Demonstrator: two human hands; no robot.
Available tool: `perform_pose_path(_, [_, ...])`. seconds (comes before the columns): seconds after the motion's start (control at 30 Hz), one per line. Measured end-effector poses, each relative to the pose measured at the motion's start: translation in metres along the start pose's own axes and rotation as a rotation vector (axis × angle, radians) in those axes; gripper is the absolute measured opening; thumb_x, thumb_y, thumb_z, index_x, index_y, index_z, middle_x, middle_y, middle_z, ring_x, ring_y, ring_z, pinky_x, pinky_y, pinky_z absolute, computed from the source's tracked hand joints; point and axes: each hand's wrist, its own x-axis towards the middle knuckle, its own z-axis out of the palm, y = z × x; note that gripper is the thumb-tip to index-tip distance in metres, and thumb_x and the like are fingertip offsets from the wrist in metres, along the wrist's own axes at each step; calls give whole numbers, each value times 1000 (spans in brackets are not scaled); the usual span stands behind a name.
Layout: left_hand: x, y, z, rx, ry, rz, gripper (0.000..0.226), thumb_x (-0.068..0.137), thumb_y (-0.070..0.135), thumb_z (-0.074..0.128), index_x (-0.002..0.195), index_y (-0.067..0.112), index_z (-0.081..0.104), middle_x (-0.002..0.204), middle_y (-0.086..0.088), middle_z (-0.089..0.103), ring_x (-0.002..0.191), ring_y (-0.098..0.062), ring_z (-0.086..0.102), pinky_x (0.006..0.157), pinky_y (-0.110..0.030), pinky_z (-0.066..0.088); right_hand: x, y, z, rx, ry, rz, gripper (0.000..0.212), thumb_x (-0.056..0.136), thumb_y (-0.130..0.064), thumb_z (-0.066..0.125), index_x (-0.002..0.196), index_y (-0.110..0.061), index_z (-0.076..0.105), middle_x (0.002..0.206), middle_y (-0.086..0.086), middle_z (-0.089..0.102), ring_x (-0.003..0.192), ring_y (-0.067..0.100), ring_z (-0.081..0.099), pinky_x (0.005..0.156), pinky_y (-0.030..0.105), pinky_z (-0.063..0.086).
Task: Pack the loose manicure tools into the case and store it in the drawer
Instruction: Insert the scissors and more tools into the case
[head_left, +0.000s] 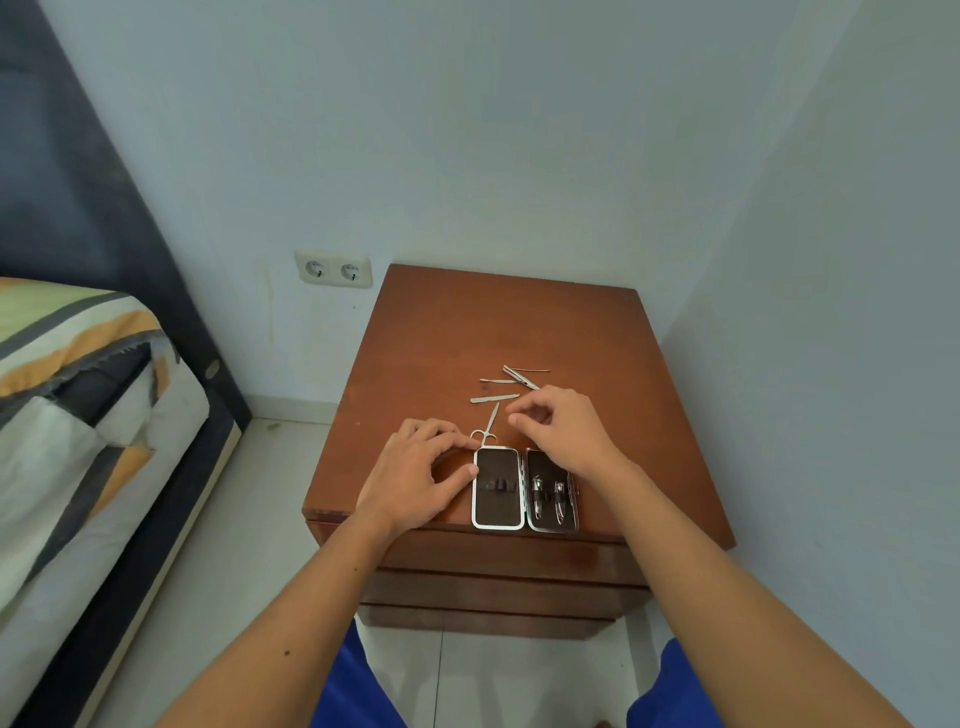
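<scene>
Brown wooden bedside table (441, 332), standing in a corner of pale blue walls, carries every item of the task; closed drawer fronts (498, 577) show below its front edge. Beside it, a bed with striped bedding (78, 364) and a white double wall socket (334, 269).

Left hand (415, 478): fingers loosely spread and resting on the table top, fingertips touching the left rim of the case; it holds nothing. Right hand (558, 428): hovering above the far end of the case, thumb and forefinger drawn close as if to pinch; whether anything is between them cannot be told.

Open chrome-framed manicure case with dark lining (524, 488): lies flat at the near edge of the table, 2 halves side by side. The right half holds 2 metal nail clippers (548, 499) under a strap; the left half shows only empty loops.

Small steel scissors (488, 428): just beyond the case, ring handles nearest it. Further back, well apart from the case, lie about 4 slim steel implements (511, 382), some crossing.

Handling, as judged: the tools look light, rigid, smooth and slippery, lying nearly flush with the wood. Pinch each at mid-shaft, or tip 1 end up first; take the scissors by the rings.
</scene>
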Motion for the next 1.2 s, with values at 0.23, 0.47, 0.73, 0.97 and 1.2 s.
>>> perform_pose_path(0.23, [0, -2, 1, 8, 1, 1, 32, 96, 56, 62, 125, 43, 69, 126, 26, 57, 121, -4, 42, 105, -28, 35, 19, -15, 31, -62, 11, 325, 36, 77, -57, 84, 76, -22, 83, 84, 0, 79, 90, 20, 70, 74, 30, 49])
perform_pose_path(0.47, [1, 1, 0, 12, 1, -5, 32, 97, 55, 63, 126, 42, 69, 127, 26, 57, 121, -4, 42, 105, -27, 34, 29, -30, 41, -73, 133, 510, 52, 67, -57, 92, 95, -15, 79, 104, 9, 77, 110, 29, 68, 83, 35, 54])
perform_pose_path(0.73, [1, 2, -1, 12, -2, 1, 32, 96, 58, 61, 125, 44, 69, 125, 27, 56, 119, -4, 43, 106, -28, 35, 32, -38, 32, -90, 82, 569, 49, 76, -42, 88, 108, -9, 72, 118, 13, 73, 116, 32, 67, 81, 33, 51])
perform_pose_path(0.97, [0, 3, -2, 10, -1, -7, 30, 96, 56, 62, 124, 45, 69, 123, 29, 54, 120, -1, 40, 105, -26, 33, 24, -40, 32, -78, 84, 534, 30, 74, -39, 77, 87, -12, 73, 104, 8, 76, 105, 32, 70, 75, 31, 51])
perform_pose_path(1.2, [0, 2, -1, 15, -4, -4, 31, 97, 57, 61, 125, 46, 68, 123, 31, 52, 119, -1, 40, 104, -23, 31, 6, -28, 21, 94, 149, 490, 17, 75, -33, 76, 63, -22, 78, 71, -5, 76, 82, 18, 70, 70, 27, 48])
